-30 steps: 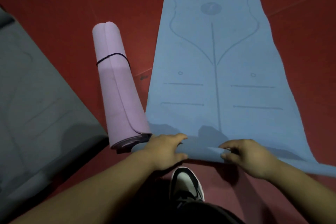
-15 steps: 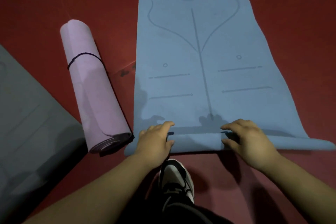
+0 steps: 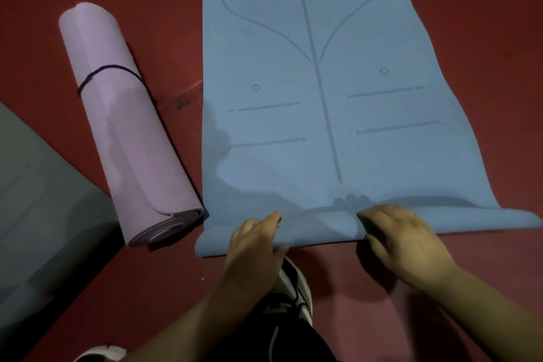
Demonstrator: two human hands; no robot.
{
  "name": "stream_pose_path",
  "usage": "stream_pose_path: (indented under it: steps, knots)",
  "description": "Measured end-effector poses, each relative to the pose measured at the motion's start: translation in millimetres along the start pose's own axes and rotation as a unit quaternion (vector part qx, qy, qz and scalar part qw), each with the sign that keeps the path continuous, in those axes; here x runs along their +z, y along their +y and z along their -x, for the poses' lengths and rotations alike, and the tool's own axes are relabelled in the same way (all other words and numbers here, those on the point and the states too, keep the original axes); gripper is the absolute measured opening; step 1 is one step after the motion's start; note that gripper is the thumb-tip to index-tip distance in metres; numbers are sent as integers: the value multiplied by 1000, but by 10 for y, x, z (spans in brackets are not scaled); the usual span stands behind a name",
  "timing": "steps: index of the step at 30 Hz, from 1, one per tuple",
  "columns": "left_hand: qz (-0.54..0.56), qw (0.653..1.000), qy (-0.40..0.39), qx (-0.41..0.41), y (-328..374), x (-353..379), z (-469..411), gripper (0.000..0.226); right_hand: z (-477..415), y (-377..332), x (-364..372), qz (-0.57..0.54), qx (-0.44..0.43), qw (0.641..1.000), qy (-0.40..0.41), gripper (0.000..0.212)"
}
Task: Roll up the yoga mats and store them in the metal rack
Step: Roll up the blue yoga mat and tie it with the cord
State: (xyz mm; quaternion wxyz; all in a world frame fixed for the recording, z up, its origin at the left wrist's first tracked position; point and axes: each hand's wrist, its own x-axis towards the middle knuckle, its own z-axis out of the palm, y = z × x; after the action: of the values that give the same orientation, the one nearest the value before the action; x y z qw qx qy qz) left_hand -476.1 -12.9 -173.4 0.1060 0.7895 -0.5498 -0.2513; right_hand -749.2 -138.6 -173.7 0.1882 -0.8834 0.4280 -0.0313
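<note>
A: What has moved?
B: The roll is fatter than a second ago. Left hand (image 3: 252,247) and right hand (image 3: 402,241) curl over the blue mat (image 3: 317,114), its roll lying crosswise on the floor (image 3: 164,288).
A: Farther off?
B: Flat length runs away; purple mat (image 3: 126,126) rolled beside it.

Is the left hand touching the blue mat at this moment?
Touching. The head view shows the left hand lying on the rolled near edge of the blue mat, fingers curled over the roll.
</note>
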Motion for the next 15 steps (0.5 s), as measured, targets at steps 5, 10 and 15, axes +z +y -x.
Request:
stream_pose_path:
  steps: [5, 10, 15]
  knots:
    - [-13, 1000, 16, -20, 35, 64, -28, 59, 27, 86, 9, 44, 18, 998, 49, 42]
    - [3, 1000, 21, -10, 1, 60, -71, 55, 18, 94, 10, 85, 76, 989, 89, 56]
    - [31, 997, 52, 37, -73, 22, -105, 54, 25, 204, 111, 44, 81, 994, 60, 63]
